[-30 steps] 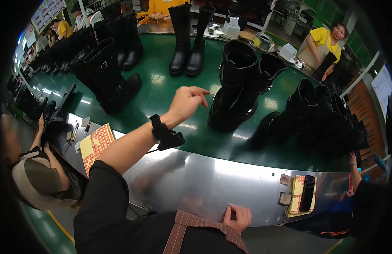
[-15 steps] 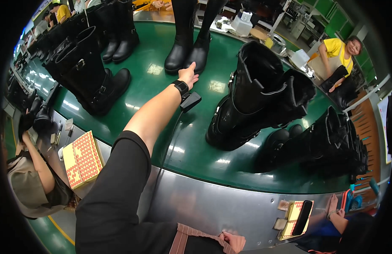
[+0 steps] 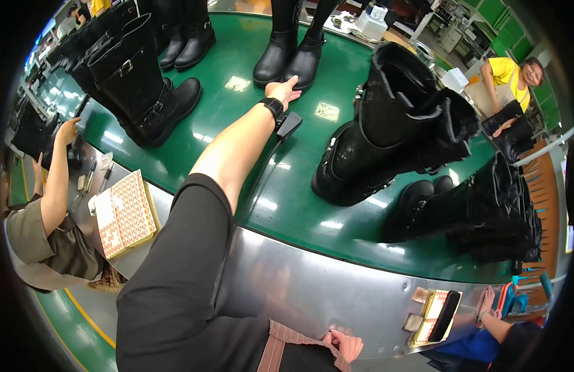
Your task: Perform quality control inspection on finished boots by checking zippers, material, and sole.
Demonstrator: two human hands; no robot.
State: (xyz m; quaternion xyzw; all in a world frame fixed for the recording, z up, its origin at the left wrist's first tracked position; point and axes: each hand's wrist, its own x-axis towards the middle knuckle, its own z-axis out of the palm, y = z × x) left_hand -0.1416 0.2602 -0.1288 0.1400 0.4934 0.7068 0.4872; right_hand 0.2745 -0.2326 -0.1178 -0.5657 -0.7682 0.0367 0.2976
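Head view, L to R:

1. Co-worker's hand [image 3: 66,131], L edge, above the ledge.
2. Pens [image 3: 88,180], loose on metal ledge [image 3: 287,279], L.
3. Yel. sheet stack [image 3: 127,214] w/ red marks, same ledge, near L.
4. Tall buckled boots [image 3: 135,80], blk, on green worktop [image 3: 237,46], L.
5. Left hand [image 3: 284,92], far ctr.: palm open, thumb apart from fingers, nothing seen held; at toe of plain boots, actual contact can't tell. Wrist: blk strap w/ blk box [image 3: 289,126] + cord. Risk: box or cord may snag on forearm swing.
6. Plain boots [image 3: 285,53], blk pr., far ctr., upright, tops out of frame. Risk: hard push at toe could skid or tip them; tall shafts = top-heavy.
7. Right hand [image 3: 344,345], near ctr., by striped apron [image 3: 290,341]: fingers curled; pinching cloth or not, can't tell.
8. Large strapped boots [image 3: 389,124], blk, R of ctr. Risk: forearm swung R might knock them.
9. Phone [image 3: 445,316], on second stack, near R. Risk: sleeve bump = slide-off.
10. Boot row [image 3: 467,214], R.
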